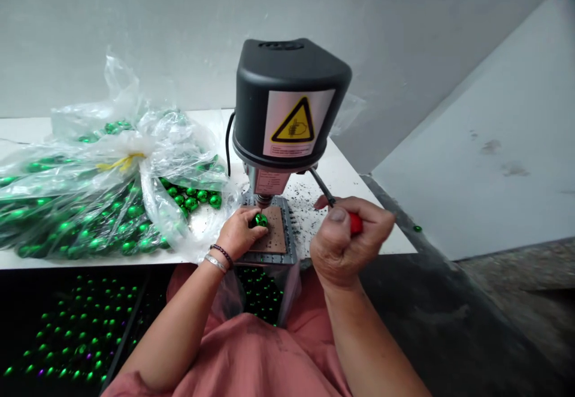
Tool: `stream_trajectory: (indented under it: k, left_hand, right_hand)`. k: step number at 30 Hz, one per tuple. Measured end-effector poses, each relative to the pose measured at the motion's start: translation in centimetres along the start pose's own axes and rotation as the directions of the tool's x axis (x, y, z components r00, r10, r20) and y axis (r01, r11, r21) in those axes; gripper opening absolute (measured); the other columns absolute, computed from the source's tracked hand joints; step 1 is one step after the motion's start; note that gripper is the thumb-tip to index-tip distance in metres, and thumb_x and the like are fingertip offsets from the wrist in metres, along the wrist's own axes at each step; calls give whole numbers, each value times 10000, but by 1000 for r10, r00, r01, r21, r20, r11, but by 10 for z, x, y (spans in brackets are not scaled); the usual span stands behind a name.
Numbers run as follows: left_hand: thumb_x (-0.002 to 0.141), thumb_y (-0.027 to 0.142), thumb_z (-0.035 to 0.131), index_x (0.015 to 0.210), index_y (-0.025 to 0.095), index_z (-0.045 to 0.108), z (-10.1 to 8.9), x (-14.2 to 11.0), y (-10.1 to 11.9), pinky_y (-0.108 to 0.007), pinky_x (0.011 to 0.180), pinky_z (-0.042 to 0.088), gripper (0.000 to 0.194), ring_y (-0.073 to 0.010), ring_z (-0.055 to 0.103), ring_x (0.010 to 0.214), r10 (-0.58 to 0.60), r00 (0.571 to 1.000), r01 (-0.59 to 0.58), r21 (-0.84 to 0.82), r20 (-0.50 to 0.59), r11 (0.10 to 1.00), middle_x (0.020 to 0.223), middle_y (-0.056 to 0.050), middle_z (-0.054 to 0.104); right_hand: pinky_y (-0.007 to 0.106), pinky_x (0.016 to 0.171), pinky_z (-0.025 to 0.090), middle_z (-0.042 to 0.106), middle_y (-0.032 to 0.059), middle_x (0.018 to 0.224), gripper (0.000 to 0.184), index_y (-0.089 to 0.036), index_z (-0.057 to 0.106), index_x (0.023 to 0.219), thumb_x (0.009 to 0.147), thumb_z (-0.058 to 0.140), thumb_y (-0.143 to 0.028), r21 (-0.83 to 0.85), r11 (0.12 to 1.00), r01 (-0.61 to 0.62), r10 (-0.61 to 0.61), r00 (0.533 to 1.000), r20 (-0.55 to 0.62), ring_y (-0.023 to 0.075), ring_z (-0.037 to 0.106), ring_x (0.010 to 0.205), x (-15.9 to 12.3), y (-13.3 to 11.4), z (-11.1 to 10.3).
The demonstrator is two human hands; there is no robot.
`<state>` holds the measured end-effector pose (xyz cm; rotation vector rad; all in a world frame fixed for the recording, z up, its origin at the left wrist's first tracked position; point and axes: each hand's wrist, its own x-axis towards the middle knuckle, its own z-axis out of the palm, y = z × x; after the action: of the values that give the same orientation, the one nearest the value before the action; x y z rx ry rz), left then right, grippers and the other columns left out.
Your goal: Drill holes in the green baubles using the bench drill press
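Note:
Under the black-headed drill press [287, 103], my left hand [238, 232] pinches a shiny green ball [260, 220] between thumb and fingers. The ball rests on a brown board [275, 238] that lies on the machine's grey base [290, 229]. Right above the ball is the drill chuck [263, 200]; whether the bit touches the ball I cannot tell. My right hand [350, 235] is closed round the red knob of the drill press lever [322, 186], right of the machine head.
Clear plastic bags [121, 187] of green balls, one tied with yellow string [121, 162], cover the left of the white table [359, 229]. Dark shavings lie around the base. More green balls [81, 325] sit below the table. One small green piece [417, 228] lies on the floor at right.

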<state>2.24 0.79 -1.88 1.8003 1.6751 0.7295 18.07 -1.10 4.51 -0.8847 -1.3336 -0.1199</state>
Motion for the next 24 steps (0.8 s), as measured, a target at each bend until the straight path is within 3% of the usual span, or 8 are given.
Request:
stream_trajectory:
  k: [6, 10, 11, 16, 24]
  left_hand:
    - [684, 303, 643, 1065, 188, 639, 0, 0, 0, -328, 932, 422, 398, -210, 569, 1024, 18, 1000, -18, 25, -9, 1000, 1121, -78, 616]
    - [689, 294, 634, 1081, 193, 627, -1, -4, 2, -342, 914, 432, 405, -220, 579, 1008, 24, 999, -23, 47, -33, 999, 1099, -76, 636]
    - [691, 286, 630, 1077, 192, 627, -1, -6, 3, -340, 904, 438, 397, -217, 584, 998, 24, 999, -22, 41, -36, 999, 1086, -72, 643]
    - [684, 235, 627, 1081, 194, 616, -9, -23, 6, -322, 892, 449, 400, -186, 595, 973, 2, 998, -5, -44, -65, 999, 1062, -51, 656]
    - [697, 225, 621, 1129, 173, 597, -35, -66, 16, -282, 875, 457, 436, -164, 582, 956, 81, 995, -77, -74, 58, 994, 1087, -67, 607]
  right_hand:
    - [243, 556, 439, 449, -29, 613, 103, -175, 420, 685, 785, 422, -201, 88, 992, -85, 75, 992, 104, 90, 545, 611, -14, 8, -1]
    - [211, 556, 395, 487, -30, 681, 42, -176, 485, 791, 794, 458, -207, -1, 1000, 9, -9, 1000, -20, 50, 469, 587, 21, -3, 3]
    - [204, 559, 383, 487, -24, 692, 82, -168, 502, 783, 803, 470, -240, -92, 995, 39, -46, 996, -79, 45, 459, 598, 34, -7, 5]
    - [197, 552, 362, 414, -48, 594, 259, -150, 471, 724, 832, 427, -381, -84, 988, -131, 134, 991, 29, 22, 396, 519, 85, -18, 18]
    - [198, 535, 355, 389, -61, 632, 309, -160, 415, 721, 817, 415, -454, 1, 981, -194, 194, 980, 42, 20, 386, 530, 85, -14, 22]
